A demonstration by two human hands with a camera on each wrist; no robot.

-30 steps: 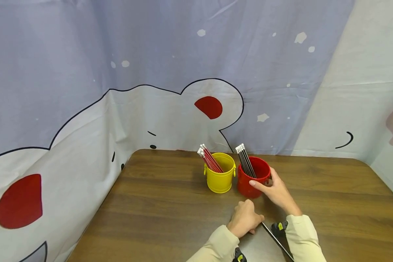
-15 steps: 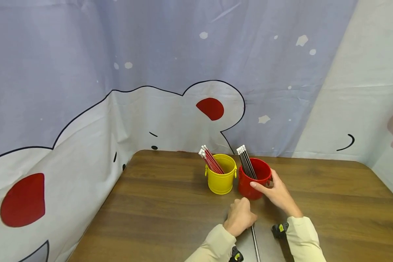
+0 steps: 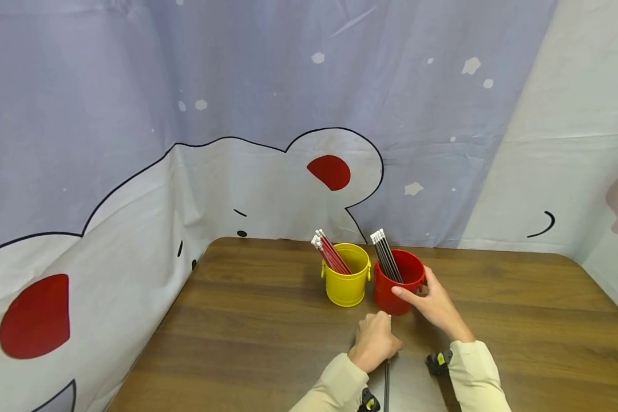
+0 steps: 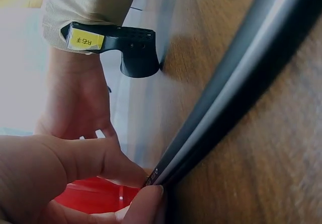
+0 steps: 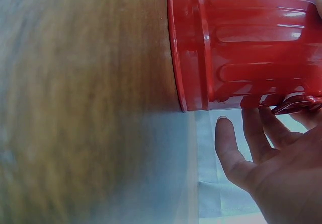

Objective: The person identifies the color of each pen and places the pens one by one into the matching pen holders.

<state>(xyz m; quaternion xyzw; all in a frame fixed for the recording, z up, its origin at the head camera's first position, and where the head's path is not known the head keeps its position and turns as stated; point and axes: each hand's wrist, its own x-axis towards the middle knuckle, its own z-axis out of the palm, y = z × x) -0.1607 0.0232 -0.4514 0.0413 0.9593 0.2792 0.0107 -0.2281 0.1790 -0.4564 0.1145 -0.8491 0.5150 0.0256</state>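
Observation:
Between thumb and finger, my left hand (image 3: 375,343) pinches a black pencil (image 3: 387,383), low over the table in front of the buckets. Its white eraser end peeks out beyond the knuckles, and the shaft runs toward me. The left wrist view shows the pinched pencil (image 4: 216,103) up close. My right hand (image 3: 440,306) holds the red bucket (image 3: 393,298) at its right side, thumb across the front. In the right wrist view some fingers touch the bucket (image 5: 251,48) near its handle. Several black pencils (image 3: 388,257) with white erasers lean inside it.
Left of the red bucket stands a yellow bucket (image 3: 346,290) with several red pencils (image 3: 335,257) leaning in it. Both rest on a brown wooden table (image 3: 247,326). A printed curtain (image 3: 247,74) hangs behind the table's back edge and along its left side.
The pencil in my left hand has swung from slanting right to pointing almost straight toward me. The left hand has shifted slightly left. My right hand stays on the red bucket.

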